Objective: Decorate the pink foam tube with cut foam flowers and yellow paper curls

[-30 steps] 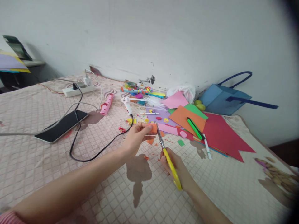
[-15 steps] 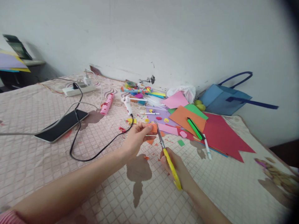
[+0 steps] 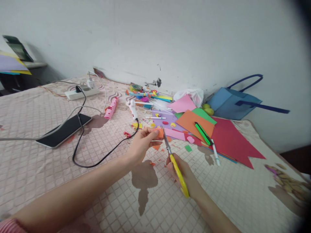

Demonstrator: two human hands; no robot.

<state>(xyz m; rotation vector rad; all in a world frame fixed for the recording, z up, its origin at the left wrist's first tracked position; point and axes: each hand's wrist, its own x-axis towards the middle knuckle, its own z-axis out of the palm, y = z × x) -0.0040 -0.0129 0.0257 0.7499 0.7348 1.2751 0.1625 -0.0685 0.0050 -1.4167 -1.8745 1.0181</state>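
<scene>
My left hand (image 3: 142, 142) pinches a small orange paper piece (image 3: 160, 133) above the quilted bedspread (image 3: 116, 194). My right hand (image 3: 185, 176) grips yellow-handled scissors (image 3: 175, 166), whose metal blades point up and touch the right edge of the orange piece. Small orange scraps (image 3: 156, 147) lie just below the two hands.
Sheets of orange (image 3: 194, 124), red (image 3: 230, 139), green and pink paper lie right of the hands with a green marker (image 3: 202, 133) and a white pen (image 3: 215, 152). A phone (image 3: 63, 130) on a black cable (image 3: 102, 157), a power strip (image 3: 81, 93), a pink tube (image 3: 111, 108), craft clutter and a blue bag (image 3: 230, 102) sit further back.
</scene>
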